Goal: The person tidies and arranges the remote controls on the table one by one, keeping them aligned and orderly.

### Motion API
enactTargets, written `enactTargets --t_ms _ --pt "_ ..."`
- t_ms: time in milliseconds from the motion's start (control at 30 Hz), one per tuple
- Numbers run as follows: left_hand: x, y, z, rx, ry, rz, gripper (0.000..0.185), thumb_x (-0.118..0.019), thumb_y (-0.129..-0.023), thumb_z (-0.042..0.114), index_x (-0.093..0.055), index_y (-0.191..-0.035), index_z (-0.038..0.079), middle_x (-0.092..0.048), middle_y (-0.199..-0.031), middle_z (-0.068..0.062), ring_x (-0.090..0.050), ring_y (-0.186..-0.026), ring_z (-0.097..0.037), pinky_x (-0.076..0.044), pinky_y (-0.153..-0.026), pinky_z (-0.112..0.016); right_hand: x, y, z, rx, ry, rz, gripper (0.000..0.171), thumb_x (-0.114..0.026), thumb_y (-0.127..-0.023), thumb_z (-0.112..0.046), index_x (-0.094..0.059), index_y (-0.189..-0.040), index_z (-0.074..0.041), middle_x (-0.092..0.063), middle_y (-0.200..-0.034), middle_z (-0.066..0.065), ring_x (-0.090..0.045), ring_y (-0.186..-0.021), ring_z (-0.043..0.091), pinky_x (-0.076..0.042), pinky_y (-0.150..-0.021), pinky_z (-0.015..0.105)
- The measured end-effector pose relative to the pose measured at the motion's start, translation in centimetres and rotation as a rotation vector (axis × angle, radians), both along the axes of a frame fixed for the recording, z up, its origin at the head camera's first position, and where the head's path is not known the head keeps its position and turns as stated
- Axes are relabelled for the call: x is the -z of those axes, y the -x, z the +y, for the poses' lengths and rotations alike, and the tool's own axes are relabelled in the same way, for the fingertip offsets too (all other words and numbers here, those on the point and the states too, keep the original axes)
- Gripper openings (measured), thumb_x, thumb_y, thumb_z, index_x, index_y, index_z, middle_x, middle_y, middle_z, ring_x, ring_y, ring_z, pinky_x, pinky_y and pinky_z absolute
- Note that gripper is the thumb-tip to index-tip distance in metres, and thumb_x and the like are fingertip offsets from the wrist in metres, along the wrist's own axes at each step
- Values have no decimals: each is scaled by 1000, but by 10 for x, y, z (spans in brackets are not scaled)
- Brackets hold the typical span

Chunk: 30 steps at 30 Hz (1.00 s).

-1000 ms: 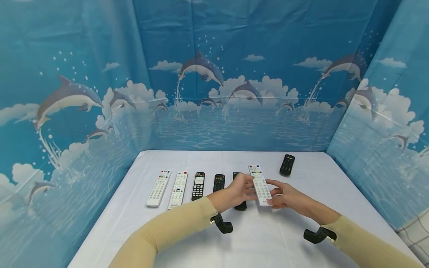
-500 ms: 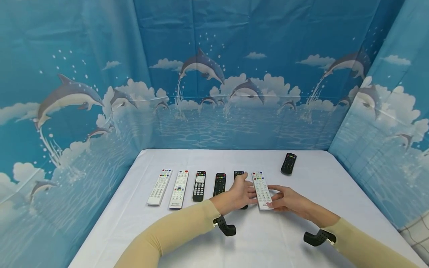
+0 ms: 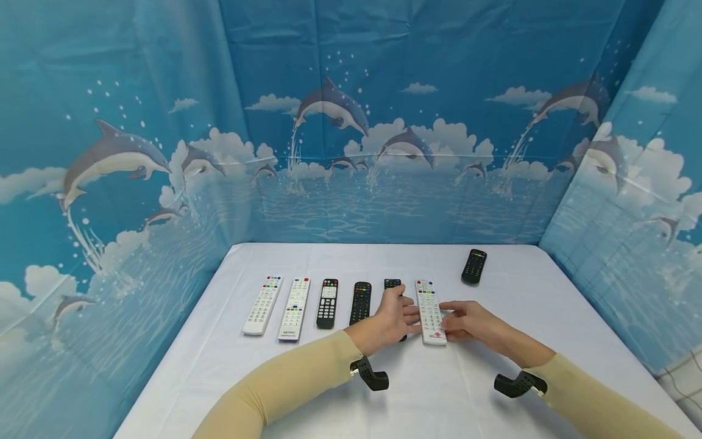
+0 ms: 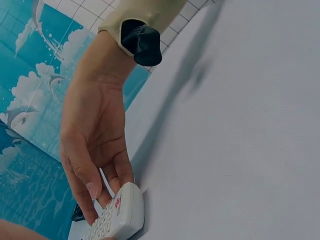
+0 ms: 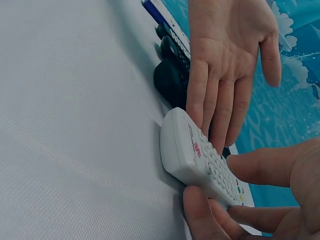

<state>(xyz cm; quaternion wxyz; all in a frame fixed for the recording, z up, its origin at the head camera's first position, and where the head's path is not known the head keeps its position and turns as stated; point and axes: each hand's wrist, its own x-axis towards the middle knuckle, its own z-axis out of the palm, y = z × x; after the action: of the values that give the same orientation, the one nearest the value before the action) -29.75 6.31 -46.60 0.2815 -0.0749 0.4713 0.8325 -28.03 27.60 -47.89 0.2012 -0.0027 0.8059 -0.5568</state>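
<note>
- On the white table point(image 3: 307, 390), the white remote point(image 3: 430, 311) lies flat at the right end of a row of remotes.
- The left hand point(image 3: 392, 318) presses straight fingers against its left edge.
- The right hand point(image 3: 466, 320) pinches its right edge between thumb and fingers.
- A black remote point(image 3: 474, 266) lies apart, farther back.

Bright even light, soft shadows, curved edges

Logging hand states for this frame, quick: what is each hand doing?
Left hand: open, straight fingers against the left side of the white remote.
Right hand: thumb and fingers pinch the white remote's near end.
</note>
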Motion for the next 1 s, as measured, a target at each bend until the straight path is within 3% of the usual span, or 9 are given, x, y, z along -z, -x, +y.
enactTargets --t_ms 700,833,1000 --pt "1 -1 -2 -14 -3 -1 74 -45 -102 38 -29 -148 -18 -36 -146 -40 -31 -140 -52 -31 -112 -62 0 0 -1 52 -17 -24 68 -69 -93 -11 -38 -150 6 -61 -117 18 -66 -96 23 -59 -84 37" --pt "-4 -1 -5 10 3 4 73 -46 -102 36 -27 -148 -18 -37 -145 -41 -32 -139 -53 -31 -112 -62 -5 0 1 46 22 -57 70 -69 -91 -10 -36 -151 5 -60 -123 20 -66 -101 25 -59 -85 39" --pt "-18 1 -8 52 6 11 70 -46 -103 30 -24 -151 -16 -31 -148 -41 -28 -141 -52 -26 -116 -59 -18 1 7 28 54 -66 65 -67 -95 -13 -37 -151 4 -56 -133 23 -65 -106 28 -57 -89 42"
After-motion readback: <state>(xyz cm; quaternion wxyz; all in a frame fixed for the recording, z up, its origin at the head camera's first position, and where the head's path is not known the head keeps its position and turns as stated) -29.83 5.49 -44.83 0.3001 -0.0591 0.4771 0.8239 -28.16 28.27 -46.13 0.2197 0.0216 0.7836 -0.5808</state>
